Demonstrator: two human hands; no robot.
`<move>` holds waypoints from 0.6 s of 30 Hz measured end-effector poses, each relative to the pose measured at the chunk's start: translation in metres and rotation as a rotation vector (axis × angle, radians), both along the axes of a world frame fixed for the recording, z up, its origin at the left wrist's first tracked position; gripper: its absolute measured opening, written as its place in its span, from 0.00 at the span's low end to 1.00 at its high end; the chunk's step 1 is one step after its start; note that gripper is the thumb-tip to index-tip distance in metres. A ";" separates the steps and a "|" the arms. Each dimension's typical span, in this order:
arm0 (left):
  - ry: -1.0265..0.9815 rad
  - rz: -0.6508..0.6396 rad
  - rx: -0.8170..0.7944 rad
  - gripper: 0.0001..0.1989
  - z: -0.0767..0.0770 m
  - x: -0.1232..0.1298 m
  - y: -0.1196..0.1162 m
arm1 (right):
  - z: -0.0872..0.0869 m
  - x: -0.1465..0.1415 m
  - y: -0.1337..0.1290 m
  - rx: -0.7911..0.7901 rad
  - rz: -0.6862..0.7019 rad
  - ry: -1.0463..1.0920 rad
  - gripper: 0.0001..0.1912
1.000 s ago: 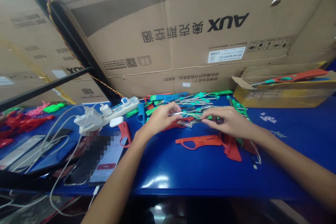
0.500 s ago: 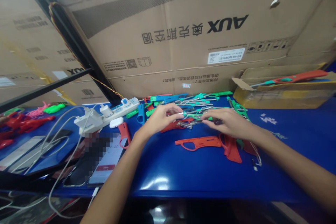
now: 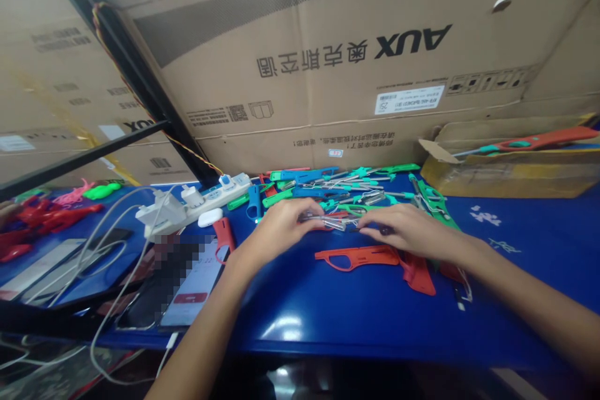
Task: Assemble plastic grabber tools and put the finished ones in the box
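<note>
Centrally, a metal tube [image 3: 334,223] and a dark piece [image 3: 385,230] in hand

Nearest, the blue table [image 3: 290,325] is reflecting light along its front edge, and a phone [image 3: 192,297] with a lit screen is lying beside the left forearm. Just beyond, an orange shell [image 3: 370,256] is lying flat, its right end meeting a red shell [image 3: 419,276]; to their right, white leads [image 3: 467,290] are trailing onto the table. Farther in, the two hands are facing each other without touching. The left hand [image 3: 285,225] is pinching the metal tube between thumb and fingers, the tube pointing toward the right. The right hand [image 3: 407,228] is clamping the dark piece in its fingertips, which are partly hiding it; whether anything is joining the two parts cannot be told. Behind the hands, a pile [image 3: 360,180] of coloured shells and metal rods is covering the table. To its left, a power strip [image 3: 220,195] is carrying plugs; to its right, a box [image 3: 510,181] is holding a red lighter [image 3: 539,139]. Farthest, a large carton [image 3: 319,12] is standing with its AUX lettering inverted.
</note>
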State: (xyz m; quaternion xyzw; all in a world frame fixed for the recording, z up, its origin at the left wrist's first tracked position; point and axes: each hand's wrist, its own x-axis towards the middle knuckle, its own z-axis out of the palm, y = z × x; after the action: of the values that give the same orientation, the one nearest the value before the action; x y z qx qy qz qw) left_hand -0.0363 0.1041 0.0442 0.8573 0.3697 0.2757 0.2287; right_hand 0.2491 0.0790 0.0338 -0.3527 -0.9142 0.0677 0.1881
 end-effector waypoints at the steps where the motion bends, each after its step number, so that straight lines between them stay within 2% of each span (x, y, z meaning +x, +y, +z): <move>1: -0.003 0.004 0.007 0.07 -0.003 -0.004 -0.009 | -0.002 -0.001 -0.004 0.005 0.012 -0.020 0.11; 4: -0.004 0.021 -0.041 0.08 -0.014 -0.013 -0.037 | -0.013 -0.006 -0.019 -0.013 0.049 -0.031 0.13; 7: 0.014 0.021 -0.067 0.09 -0.024 -0.017 -0.054 | -0.025 -0.009 -0.034 0.019 0.039 -0.014 0.15; 12: -0.013 0.049 -0.033 0.08 -0.036 -0.011 -0.060 | -0.032 -0.013 -0.043 0.087 -0.017 -0.016 0.14; 18: -0.028 0.079 -0.035 0.07 -0.047 -0.010 -0.061 | -0.031 -0.012 -0.044 0.023 -0.037 0.042 0.12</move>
State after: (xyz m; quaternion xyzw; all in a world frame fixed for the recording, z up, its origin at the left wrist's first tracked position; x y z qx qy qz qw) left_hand -0.0466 0.0436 -0.0028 0.8339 0.4049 0.2900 0.2379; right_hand 0.2372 0.0353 0.0026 -0.3657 -0.9040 0.0614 0.2126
